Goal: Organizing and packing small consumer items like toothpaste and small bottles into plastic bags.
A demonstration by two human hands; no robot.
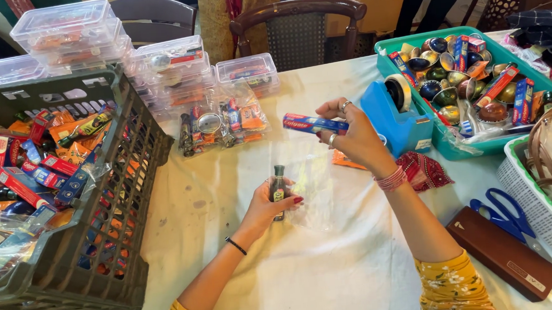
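A person's left hand [272,203] closes its fingers around a small dark glass bottle [278,185], held upright at the mouth of a clear plastic bag [313,191] lying on the cloth-covered worktop [309,274]. The right hand [351,134] pinches a slim red-and-blue toothpaste box [315,123] above it. Packing appears midway; slipping both items into the flimsy, crinkled bag would call for holding its mouth open. A grey lattice crate [131,183] of similar boxes sits left, a blue tape dispenser [398,112] and teal tray [454,147] right.
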